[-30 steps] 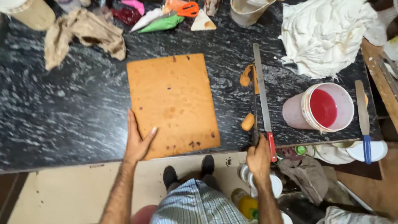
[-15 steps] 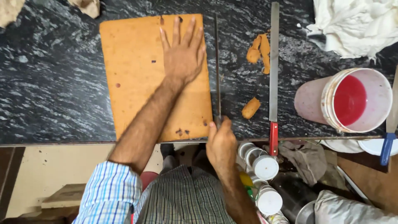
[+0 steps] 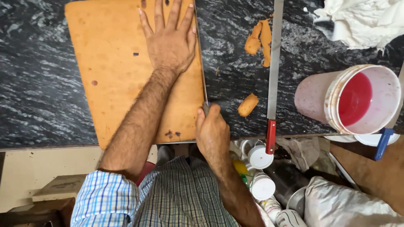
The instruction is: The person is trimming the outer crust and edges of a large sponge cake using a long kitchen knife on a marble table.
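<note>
Spanning the whole frame, a black marbled countertop (image 3: 42, 84) is seen from above. An orange-brown board (image 3: 105, 75) is laid flat on it, at the near edge. A white cloth (image 3: 362, 21) is bunched at the top right corner. A pale bucket (image 3: 311, 96) with red liquid inside is lying tipped on its side at the right. The left hand (image 3: 170, 42) is pressed flat on the board, fingers spread wide, palm down. The right hand (image 3: 212, 134) is closed around the handle of a thin blade (image 3: 201, 63), which is run along the board's right edge, touching it. A long flat metal blade with a red handle (image 3: 273, 75) is lying on the counter right of that, apart from both hands. Orange smears (image 3: 260, 38) are seen just beside the long blade, and a small orange lump (image 3: 247, 105) lower down. White jars (image 3: 259, 156) are seen below the counter edge
</note>
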